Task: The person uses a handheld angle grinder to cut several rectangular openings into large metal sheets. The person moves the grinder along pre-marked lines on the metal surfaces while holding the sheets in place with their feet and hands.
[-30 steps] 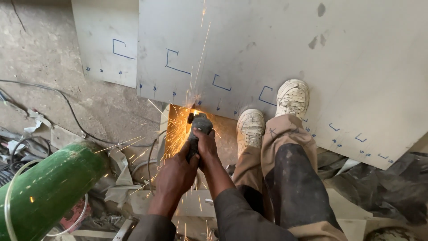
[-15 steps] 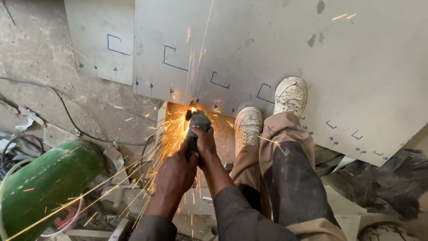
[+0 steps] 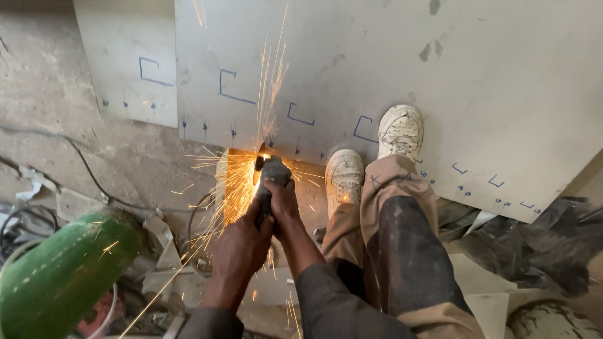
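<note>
Small dark angle grinder point(image 3: 270, 172), hard-cased with a thin disc: sitting at centre frame, its disc biting the lower edge of a large flat pale grey metal sheet point(image 3: 502, 81) marked with blue bracket-shaped lines. Orange sparks point(image 3: 232, 188) are fanning left and downward, with a thinner streak shooting up over the sheet.

Right hand point(image 3: 284, 201): grip wrapping tight around the grinder body just behind the head, fingers pressing closed on it.

Left hand point(image 3: 242, 248): grip closing around the rear of the grinder, lower centre of the frame.

Two off-white scuffed sneakers point(image 3: 377, 154): standing on the sheet's edge, right of centre, below them dusty tan trousers.

Smooth green rounded cylinder point(image 3: 59, 276): lying at lower left among scrap.

Rough grey concrete floor point(image 3: 56, 113): showing at upper left.
</note>
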